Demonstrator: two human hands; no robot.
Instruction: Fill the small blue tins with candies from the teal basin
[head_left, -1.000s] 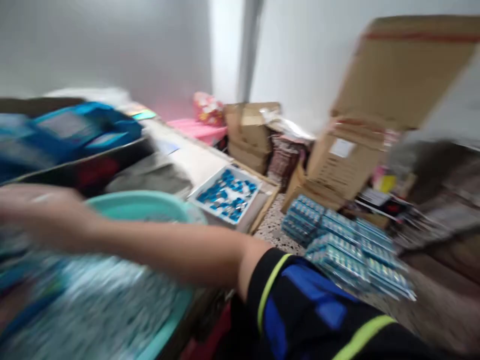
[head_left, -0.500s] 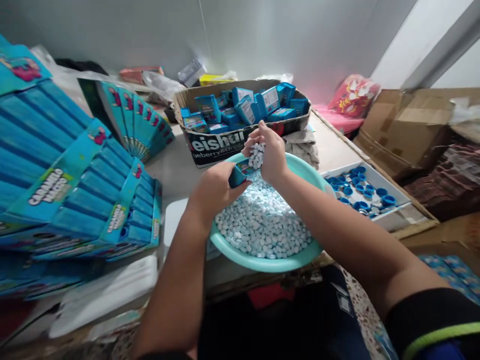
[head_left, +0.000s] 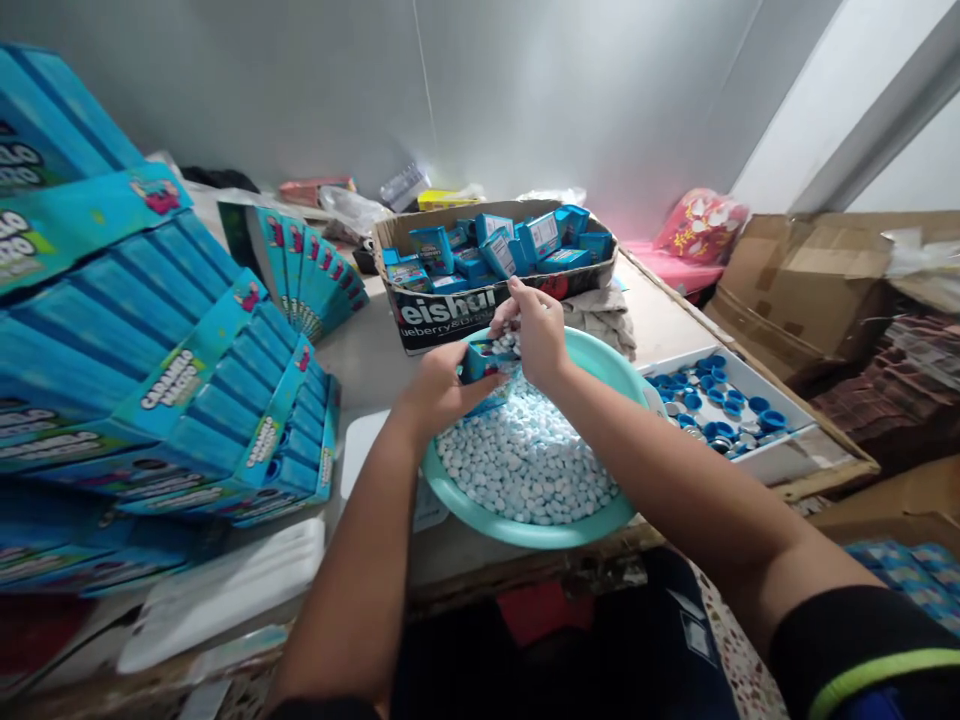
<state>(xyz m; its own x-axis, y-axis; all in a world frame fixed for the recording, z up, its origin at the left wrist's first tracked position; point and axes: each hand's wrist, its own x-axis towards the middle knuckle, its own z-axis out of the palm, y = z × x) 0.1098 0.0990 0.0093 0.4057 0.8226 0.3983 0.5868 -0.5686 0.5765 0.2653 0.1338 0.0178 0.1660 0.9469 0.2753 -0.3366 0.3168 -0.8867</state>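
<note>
My left hand (head_left: 439,390) grips a small blue candy box (head_left: 477,362) over the left side of a turquoise basin (head_left: 517,535). Cupped and closed around some small white candies (head_left: 507,342), my right hand (head_left: 541,335) is right against the box's open end. Loose pale blue and white candies (head_left: 532,470) fill much of the basin. Behind the hands stands a cardboard carton (head_left: 450,322) holding several blue candy boxes (head_left: 496,250). My fingers hide part of the held box.
Stacked blue display boxes (head_left: 187,380) rise at the left, beside fanned-out blue cards (head_left: 311,270). A white tray of blue caps (head_left: 787,440) lies right of the basin. Large brown cartons (head_left: 802,270) stand farther right. A folded cloth (head_left: 600,320) lies behind the basin.
My right hand has turned and come down against the box, and fewer candies show in it. The left hand's box sits more level. The camera view has shifted slightly.
</note>
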